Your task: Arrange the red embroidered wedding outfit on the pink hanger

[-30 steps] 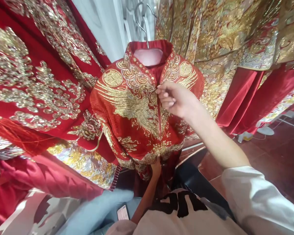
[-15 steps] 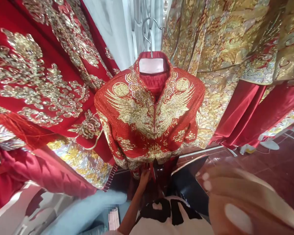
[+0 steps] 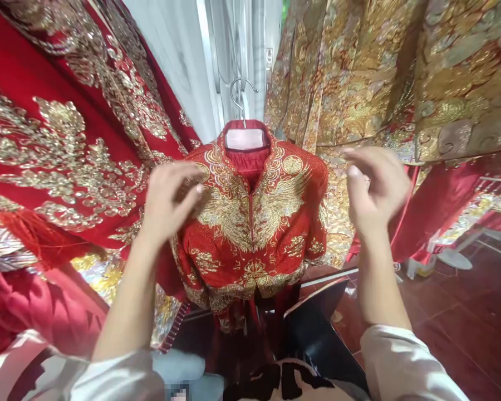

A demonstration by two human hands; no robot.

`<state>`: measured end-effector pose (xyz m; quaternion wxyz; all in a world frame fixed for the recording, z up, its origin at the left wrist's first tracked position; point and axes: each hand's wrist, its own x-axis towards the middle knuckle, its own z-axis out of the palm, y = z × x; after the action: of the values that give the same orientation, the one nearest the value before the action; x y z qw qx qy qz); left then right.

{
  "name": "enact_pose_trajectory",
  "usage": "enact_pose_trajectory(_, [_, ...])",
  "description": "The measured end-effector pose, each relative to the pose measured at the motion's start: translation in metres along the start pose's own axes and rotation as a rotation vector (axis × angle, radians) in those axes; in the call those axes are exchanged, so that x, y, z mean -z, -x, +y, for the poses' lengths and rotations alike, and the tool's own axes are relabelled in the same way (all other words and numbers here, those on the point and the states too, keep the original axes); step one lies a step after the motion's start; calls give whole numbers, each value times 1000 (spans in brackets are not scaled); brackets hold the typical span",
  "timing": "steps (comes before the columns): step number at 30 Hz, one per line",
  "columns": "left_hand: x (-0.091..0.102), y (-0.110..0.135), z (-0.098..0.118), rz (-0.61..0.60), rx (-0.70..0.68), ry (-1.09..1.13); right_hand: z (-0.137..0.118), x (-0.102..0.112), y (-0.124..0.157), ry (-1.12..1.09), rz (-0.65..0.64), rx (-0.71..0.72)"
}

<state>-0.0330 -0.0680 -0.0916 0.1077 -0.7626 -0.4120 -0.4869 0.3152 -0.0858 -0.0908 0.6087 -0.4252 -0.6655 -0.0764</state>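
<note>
**Both hands up at the red jacket**

The red jacket (image 3: 254, 223) with gold embroidery hangs straight ahead on a metal hanger (image 3: 242, 97), between a red embroidered garment (image 3: 67, 139) and gold robes (image 3: 379, 72). My left hand (image 3: 167, 195) is raised at one shoulder, fingers loosely bent, holding nothing. My right hand (image 3: 373, 189) hovers beside the other shoulder, loosely curled and empty.

Left hand (image 3: 167, 197) covers a shoulder of the red jacket (image 3: 250, 223) — right hand (image 3: 373, 186) blurred; gold robes (image 3: 401, 72) cut off above.
</note>
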Motion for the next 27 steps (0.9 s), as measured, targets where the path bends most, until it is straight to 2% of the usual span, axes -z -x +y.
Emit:
enact_pose_trajectory(1, [5, -18, -10, -7, -28, -85, 17, -9, -10, -37, 25, -2])
enact_pose_trajectory(3, [8, -39, -30, -110, 82, -133, 51, -25, -20, -148, -86, -96])
enact_pose_trajectory(5, [8, -45, -41, -216, 242, -147, 77, -35, -17, -218, -222, -235])
enact_pose_trajectory(6, [8, -45, -42, -228, 293, -176, 84, -37, -13, -192, -237, -292])
enact_pose_trajectory(8, [10, -39, -35, -147, 323, -272, 87, -36, -5, -54, -152, -346])
enact_pose_trajectory(10, [12, -33, -26, 20, 310, -324, 86, -36, 3, 45, 13, -341])
enact_pose_trajectory(12, [11, -30, -23, 101, 315, -282, 88, -40, 9, -30, 125, -379])
enact_pose_trajectory(15, [4, -30, -34, -4, 391, -150, 99, -54, 14, -257, 89, -608])
enact_pose_trajectory(17, [-1, -31, -46, -80, 429, -65, 100, -61, 16, -233, 86, -701])
enact_pose_trajectory(18, [-3, -31, -51, -92, 430, -20, 95, -64, 18, -154, 157, -675])
enact_pose_trajectory(20, [-6, -29, -57, -91, 408, 60, 71, -70, 24, 6, 383, -517])
enact_pose_trajectory(21, [-7, -28, -58, -83, 401, 83, 54, -75, 28, 15, 465, -434])
enact_pose_trajectory(22, [-8, -26, -58, -78, 398, 95, 33, -82, 32, -37, 486, -382])
enact_pose_trajectory(23, [-9, -25, -57, -77, 396, 99, 12, -91, 36, -149, 426, -368])
enact_pose_trajectory(25, [-11, -23, -54, -77, 401, 92, -26, -113, 41, -424, 159, -422])
enact_pose_trajectory(27, [-11, -23, -51, -73, 401, 92, -52, -136, 41, -588, -19, -482])
